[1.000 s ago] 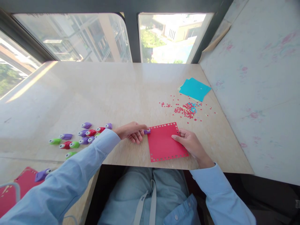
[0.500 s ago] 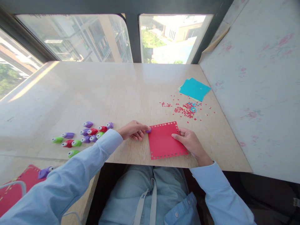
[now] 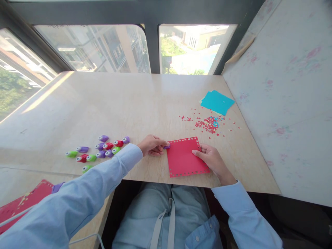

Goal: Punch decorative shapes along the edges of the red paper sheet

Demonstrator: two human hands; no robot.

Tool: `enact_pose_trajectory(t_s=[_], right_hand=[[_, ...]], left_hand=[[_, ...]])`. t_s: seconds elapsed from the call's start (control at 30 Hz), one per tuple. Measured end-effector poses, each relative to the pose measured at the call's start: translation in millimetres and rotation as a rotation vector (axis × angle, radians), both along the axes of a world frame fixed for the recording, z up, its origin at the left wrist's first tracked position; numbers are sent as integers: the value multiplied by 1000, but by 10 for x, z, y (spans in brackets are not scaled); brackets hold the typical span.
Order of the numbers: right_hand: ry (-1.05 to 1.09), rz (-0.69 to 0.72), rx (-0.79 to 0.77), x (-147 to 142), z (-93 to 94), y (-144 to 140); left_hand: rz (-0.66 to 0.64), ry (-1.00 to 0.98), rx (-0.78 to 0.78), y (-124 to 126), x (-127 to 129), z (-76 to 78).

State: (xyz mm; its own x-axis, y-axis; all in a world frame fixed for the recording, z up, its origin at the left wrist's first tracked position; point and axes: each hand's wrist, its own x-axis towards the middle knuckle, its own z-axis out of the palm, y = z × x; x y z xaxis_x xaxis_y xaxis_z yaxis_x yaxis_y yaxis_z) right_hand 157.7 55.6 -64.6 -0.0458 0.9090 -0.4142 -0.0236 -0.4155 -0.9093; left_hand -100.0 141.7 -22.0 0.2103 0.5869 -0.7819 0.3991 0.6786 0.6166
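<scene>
A square sheet of red paper [image 3: 187, 159] lies near the table's front edge, with small cut-out shapes along its top and bottom edges and part of its right edge. My left hand [image 3: 153, 145] is closed on a small purple craft punch [image 3: 167, 146], which sits at the sheet's upper left corner. The thumb presses on top of the punch, and the fingers curl beneath. My right hand [image 3: 210, 159] pinches the sheet's right edge, thumb on top and fingers mostly hidden behind the paper.
Several purple, red and green craft punches [image 3: 100, 146] stand to the left. Small red and blue paper bits [image 3: 207, 123] are scattered at the right, below blue sheets [image 3: 218, 102]. More punched red paper [image 3: 26, 199] and a white cable [image 3: 89, 236] lie at the lower left.
The view has shifted slightly, moving everything a little right and down in the picture. Both hands keep their hold on the punch and the red paper.
</scene>
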Motion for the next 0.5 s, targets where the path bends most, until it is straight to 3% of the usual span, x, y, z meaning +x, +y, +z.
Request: enact_pose_trajectory(t_s=[0.3, 0.5], right_hand=[[4, 25, -2, 9, -17, 2], [0, 3, 1, 34, -56, -17]], left_hand=[[47, -22, 60, -60, 0, -47], [-34, -32, -43, 54, -73, -54]])
